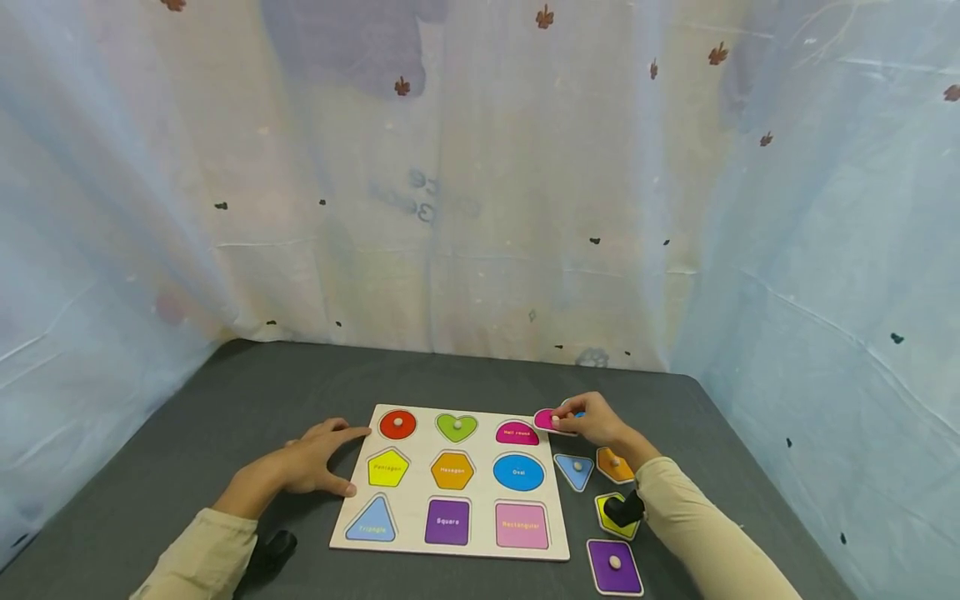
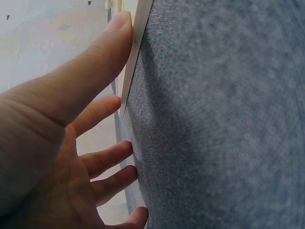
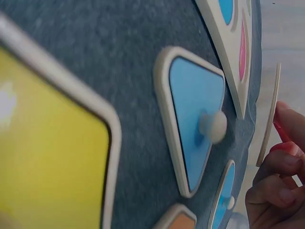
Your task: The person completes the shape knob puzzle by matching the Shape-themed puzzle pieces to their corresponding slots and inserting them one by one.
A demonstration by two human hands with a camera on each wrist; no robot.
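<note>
Beside the puzzle board's [image 1: 450, 483] far right corner, the right hand [image 1: 592, 419] pinches the pink half-round piece [image 1: 546, 419], flat side rightward, while the left hand [image 1: 318, 458], fingers straight, steadies the left edge.

The puzzle board [image 1: 480, 492] is pale wood with 9 coloured recesses: at 12 o'clock a red circle [image 1: 397, 424], a green heart [image 1: 457, 427] and a magenta half round [image 1: 517, 433]; across the middle a yellow pentagon [image 1: 387, 468], an orange hexagon [image 1: 452, 471] and a blue oval [image 1: 518, 472]; at 6 o'clock a light blue triangle [image 1: 372, 520], a purple square [image 1: 447, 522] and a pink rectangle [image 1: 521, 526]. The mat [image 1: 225, 417] is dark grey. At 3 o'clock lie loose blue [image 1: 574, 470], orange [image 1: 615, 465], yellow [image 1: 611, 517] and purple [image 1: 615, 567] pieces, each with a cream rim. The right hand [image 1: 596, 419] pinches a magenta piece [image 1: 546, 419]. Both sleeves are beige. The backdrop [image 1: 480, 208] is pale blue and cream with small dark specks.
</note>
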